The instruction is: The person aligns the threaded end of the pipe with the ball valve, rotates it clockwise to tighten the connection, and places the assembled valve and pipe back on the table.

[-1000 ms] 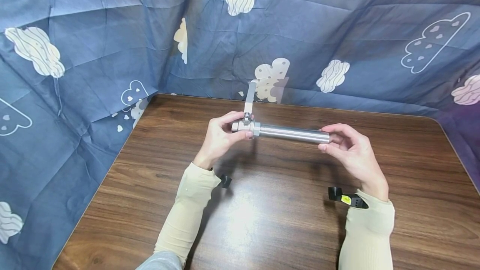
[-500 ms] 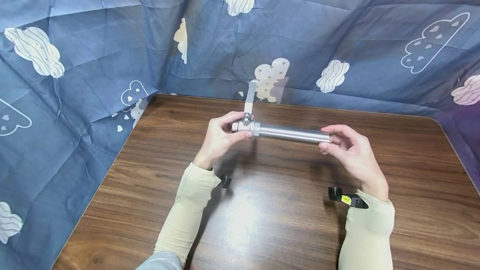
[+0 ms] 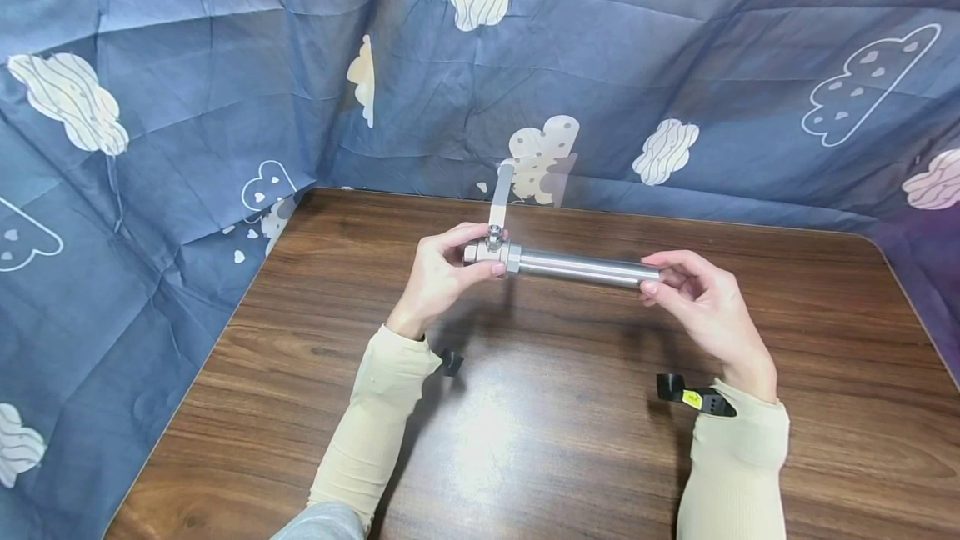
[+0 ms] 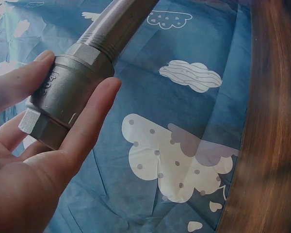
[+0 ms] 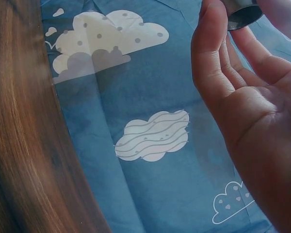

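My left hand [image 3: 442, 269] grips a steel ball valve [image 3: 487, 252] by its body, thumb in front and fingers behind. The valve's lever handle [image 3: 501, 194] points up and away toward the curtain. A straight steel pipe [image 3: 588, 267] runs from the valve's hex end to the right, nearly level above the table. In the left wrist view, a few threads show on the pipe [image 4: 117, 24] right where it enters the valve body [image 4: 70, 92]. My right hand [image 3: 705, 298] pinches the pipe's far end between thumb and fingers; its hollow end [image 5: 245, 17] shows in the right wrist view.
A brown wood-grain table [image 3: 555, 440] lies beneath both hands. Behind it and to the left hangs a blue curtain [image 3: 420, 65] printed with clouds. A black wrist camera [image 3: 670, 387] sticks out from the right sleeve.
My right thumb has crept slightly upward over the pipe's end, and the fingers behind have shifted a little. The left hand, valve and lever stay where they were.
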The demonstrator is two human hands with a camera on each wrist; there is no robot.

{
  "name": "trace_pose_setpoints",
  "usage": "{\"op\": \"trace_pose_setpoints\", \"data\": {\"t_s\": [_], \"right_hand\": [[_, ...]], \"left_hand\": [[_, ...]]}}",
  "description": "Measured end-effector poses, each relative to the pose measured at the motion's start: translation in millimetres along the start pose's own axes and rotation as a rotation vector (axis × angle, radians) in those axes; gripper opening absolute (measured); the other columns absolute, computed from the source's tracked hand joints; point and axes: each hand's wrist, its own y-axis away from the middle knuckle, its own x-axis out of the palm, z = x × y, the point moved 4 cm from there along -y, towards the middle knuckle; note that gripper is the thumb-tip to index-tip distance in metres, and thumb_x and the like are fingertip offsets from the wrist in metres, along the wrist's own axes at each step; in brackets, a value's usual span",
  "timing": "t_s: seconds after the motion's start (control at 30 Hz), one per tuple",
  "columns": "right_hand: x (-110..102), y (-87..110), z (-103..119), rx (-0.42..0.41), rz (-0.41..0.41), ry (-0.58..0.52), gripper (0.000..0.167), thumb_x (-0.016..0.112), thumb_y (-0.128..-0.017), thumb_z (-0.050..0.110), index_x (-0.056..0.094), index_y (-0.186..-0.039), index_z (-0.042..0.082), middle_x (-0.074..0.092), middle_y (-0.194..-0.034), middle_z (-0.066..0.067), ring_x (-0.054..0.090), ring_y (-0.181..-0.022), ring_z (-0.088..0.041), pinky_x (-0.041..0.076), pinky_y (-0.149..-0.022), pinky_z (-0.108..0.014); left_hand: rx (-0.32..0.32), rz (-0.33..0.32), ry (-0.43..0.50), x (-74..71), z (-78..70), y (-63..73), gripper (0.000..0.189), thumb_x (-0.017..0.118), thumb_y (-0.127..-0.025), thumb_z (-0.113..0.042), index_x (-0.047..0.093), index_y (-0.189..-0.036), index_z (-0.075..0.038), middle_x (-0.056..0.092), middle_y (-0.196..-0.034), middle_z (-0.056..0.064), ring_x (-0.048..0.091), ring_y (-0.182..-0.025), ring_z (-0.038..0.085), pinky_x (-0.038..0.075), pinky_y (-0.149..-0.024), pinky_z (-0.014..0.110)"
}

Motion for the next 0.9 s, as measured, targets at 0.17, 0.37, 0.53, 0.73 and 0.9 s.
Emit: {"op": "trace_pose_setpoints", "data": {"t_s": [0.17, 0.37, 0.53, 0.73, 0.9], "right_hand": [[-0.3, -0.9, -0.2, -0.015, -0.004, 0.001, 0.030, 0.064, -0.084, -0.012, 0.059, -0.114, -0.010, 0.071, -0.079, -0.002, 0.068, -0.069, -0.010, 0.056, -0.064, -0.019], [0.1, -2.8, -0.5, -0.069, 0.018, -0.077, 0.032, 0.061, -0.083, -0.018, 0.060, -0.114, -0.009, 0.071, -0.082, -0.002, 0.069, -0.073, -0.011, 0.058, -0.066, -0.023], [1.0, -2.6, -0.2, -0.091, 0.022, -0.134, 0.038, 0.061, -0.078, -0.024, 0.055, -0.115, -0.015, 0.071, -0.096, -0.003, 0.069, -0.081, -0.009, 0.058, -0.070, -0.021], [3.8, -3.8, 0.9, -0.137, 0.040, -0.238, 0.049, 0.058, -0.069, -0.035, 0.049, -0.116, -0.022, 0.066, -0.113, -0.013, 0.068, -0.092, -0.015, 0.057, -0.079, -0.023], [4.1, -4.1, 0.7, -0.145, 0.033, -0.215, 0.048, 0.057, -0.068, -0.036, 0.050, -0.113, -0.021, 0.066, -0.112, -0.012, 0.068, -0.093, -0.014, 0.057, -0.080, -0.023]], "left_hand": [[-0.005, -0.002, 0.001, -0.1, 0.6, 0.0, 0.045, 0.075, -0.071, 0.013, 0.064, -0.115, 0.010, 0.066, -0.102, 0.005, 0.063, -0.081, 0.013, 0.058, -0.070, 0.023], [-0.007, -0.008, 0.007, 0.5, -0.3, 0.0, 0.045, 0.075, -0.071, 0.014, 0.063, -0.115, 0.011, 0.066, -0.103, 0.006, 0.063, -0.080, 0.011, 0.058, -0.069, 0.023], [-0.005, -0.010, 0.006, 1.0, -0.9, -0.2, 0.045, 0.074, -0.071, 0.014, 0.063, -0.115, 0.011, 0.065, -0.103, 0.009, 0.063, -0.081, 0.011, 0.058, -0.069, 0.022], [-0.001, -0.009, 0.018, 1.2, -0.6, -0.4, 0.045, 0.074, -0.071, 0.015, 0.063, -0.115, 0.012, 0.065, -0.100, 0.004, 0.063, -0.080, 0.010, 0.058, -0.069, 0.023], [0.000, -0.008, 0.022, 1.2, 0.1, -0.2, 0.045, 0.074, -0.071, 0.015, 0.063, -0.115, 0.013, 0.065, -0.100, 0.003, 0.064, -0.080, 0.011, 0.059, -0.069, 0.024]]}}
